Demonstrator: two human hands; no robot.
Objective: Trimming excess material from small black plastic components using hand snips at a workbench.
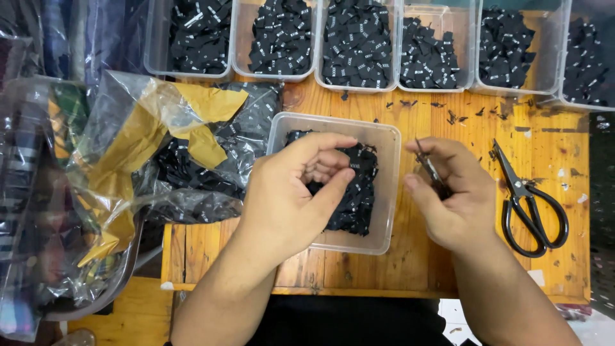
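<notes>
My left hand (296, 189) hovers over a clear plastic tub (388, 186) of small black woven labels (355, 205). Its fingers curl together on what looks like one label pinched at the tips. My right hand (448, 192) sits just right of the tub, closed on a small metal thread snipper (428, 168) whose blades point up and away from me. Large black-handled scissors (530, 206) lie on the wooden table (448, 122) to the right of that hand, untouched.
Several clear tubs (359, 45) full of black labels line the table's far edge. A crinkled clear bag (186, 154) with yellow paper and more labels lies left of the tub. Bagged fabric (38, 192) piles up at far left. Black thread scraps (455, 115) dot the wood.
</notes>
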